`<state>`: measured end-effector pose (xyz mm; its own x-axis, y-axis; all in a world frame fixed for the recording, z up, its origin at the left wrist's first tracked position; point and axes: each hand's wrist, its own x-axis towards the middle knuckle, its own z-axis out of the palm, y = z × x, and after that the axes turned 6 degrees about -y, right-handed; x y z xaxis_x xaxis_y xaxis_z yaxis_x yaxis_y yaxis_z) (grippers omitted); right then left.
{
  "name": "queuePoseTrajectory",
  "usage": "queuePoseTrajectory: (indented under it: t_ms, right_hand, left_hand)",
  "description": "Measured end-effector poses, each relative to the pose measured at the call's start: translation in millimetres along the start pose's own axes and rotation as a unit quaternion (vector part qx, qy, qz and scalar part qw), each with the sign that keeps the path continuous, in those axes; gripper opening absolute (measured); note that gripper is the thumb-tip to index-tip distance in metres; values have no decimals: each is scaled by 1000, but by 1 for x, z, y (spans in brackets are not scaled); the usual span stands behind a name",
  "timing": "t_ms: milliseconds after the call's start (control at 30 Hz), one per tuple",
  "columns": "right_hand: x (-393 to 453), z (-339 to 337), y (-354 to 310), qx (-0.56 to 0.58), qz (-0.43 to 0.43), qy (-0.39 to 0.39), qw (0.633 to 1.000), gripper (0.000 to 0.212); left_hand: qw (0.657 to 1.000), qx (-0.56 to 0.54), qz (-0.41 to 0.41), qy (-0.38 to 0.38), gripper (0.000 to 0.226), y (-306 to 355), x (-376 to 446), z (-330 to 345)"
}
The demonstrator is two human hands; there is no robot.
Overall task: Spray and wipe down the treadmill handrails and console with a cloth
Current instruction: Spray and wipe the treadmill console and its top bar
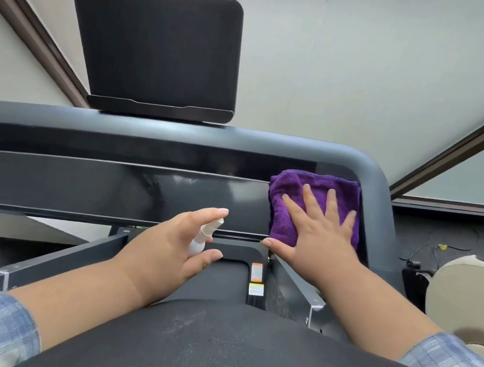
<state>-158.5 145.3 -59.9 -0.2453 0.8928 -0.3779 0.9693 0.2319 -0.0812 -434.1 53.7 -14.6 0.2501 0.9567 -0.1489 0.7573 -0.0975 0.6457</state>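
1. Console (125, 186): long glossy black panel spanning the treadmill front, directly ahead of the person, under a curved grey top rail (178, 134). A dark tablet holder (157, 47) stands above it. Surface shows window reflections; too glossy to tell wet from dry.

2. Cloth (312, 195): purple, folded into a thick pad, lying flat on the console's right end, its upper edge reaching the dark strip under the rail.

3. Right hand (320, 225): fingers straight and spread, palm pressing the cloth against the panel. Nothing gripped.

4. Left hand (172, 245): curled round a small white spray bottle (203, 236), forefinger raised over the nozzle, which points at the middle of the console, just beside the cloth.

5. Handrails: grey side rail (301, 279) visible below the right wrist. Whether wiped, cannot tell.

6. Risks, as judged:
- Open palm only; a hard sweep could bunch the cloth or slide the hand off it, leaving bare skin smearing the gloss.
- Spraying from this close could pool liquid and let it run into the seam at the panel's lower edge.
- Spray could catch the right hand, or the mist could drift to the tablet holder.
- Left end of the console is a far reach; it may be skipped.
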Motion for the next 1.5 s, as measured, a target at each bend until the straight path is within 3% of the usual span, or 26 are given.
queuePoseTrajectory:
  t_ms: [300, 467, 633, 767, 867, 1033, 1267, 1500]
  right_hand:
    - [15, 4, -59, 13, -31, -14, 999, 112]
    - [5, -3, -18, 13, -15, -15, 1000, 95]
    - [-1, -17, 5, 9, 5, -34, 999, 96]
    - [13, -32, 9, 22, -8, 27, 999, 85]
    - [12, -19, 3, -28, -13, 16, 999, 88]
    - [19, -7, -30, -58, -10, 5, 998, 94]
    - [36, 2, -116, -70, -99, 7, 993, 102]
    - [53, 0, -181, -102, -169, -28, 980, 129]
  left_hand:
    - [1000, -8, 9, 14, 69, 5, -1, 1]
    - [1000, -1, 10, 11, 65, 10, 6, 3]
    - [1000, -23, 7, 16, 65, 2, 6, 4]
    - [998, -48, -12, 25, 62, -10, -4, 5]
    - [997, -64, -27, 30, 60, -14, -9, 7]
    - [997, -60, -41, 37, 61, -26, -16, 3]
    - [997, -57, -35, 38, 62, -38, -28, -11]
    - [994, -60, -64, 65, 58, -72, -54, -41]
